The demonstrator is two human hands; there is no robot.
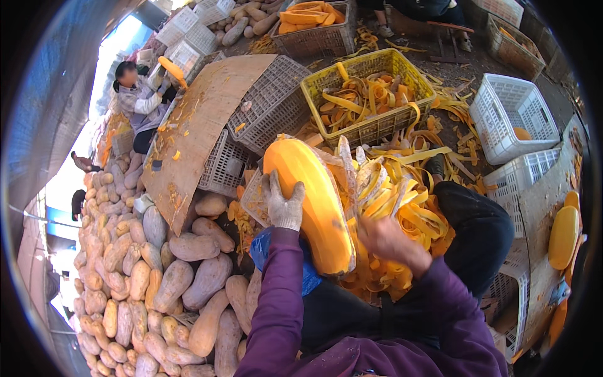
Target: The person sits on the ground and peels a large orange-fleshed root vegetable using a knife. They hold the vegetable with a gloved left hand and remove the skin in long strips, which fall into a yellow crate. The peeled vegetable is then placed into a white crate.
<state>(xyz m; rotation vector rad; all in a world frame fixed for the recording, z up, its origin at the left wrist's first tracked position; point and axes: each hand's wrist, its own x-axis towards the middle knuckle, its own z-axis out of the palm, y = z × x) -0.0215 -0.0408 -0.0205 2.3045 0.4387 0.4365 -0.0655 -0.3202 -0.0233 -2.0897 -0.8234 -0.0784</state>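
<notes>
My left hand (284, 200), in a pale knitted glove, holds a large, mostly peeled orange squash (311, 202) upright over my lap. A strip of mottled skin remains along its right side. My bare right hand (393, 242) is blurred and closed beside the lower right of the squash; whatever tool it may grip cannot be made out. Long peel strips (405, 202) lie heaped beyond and under this hand, between my legs. A blue plastic bag (308, 271) shows under the squash, near my left wrist.
Unpeeled squashes (193, 247) are piled at left. A yellow crate (372, 129) of peelings stands ahead, a white crate (499, 146) at right. A board (212, 108) rests by grey crates (271, 99). Another person (141, 101) sits beyond it, holding a peeled squash. More peeled squashes (563, 235) lie far right.
</notes>
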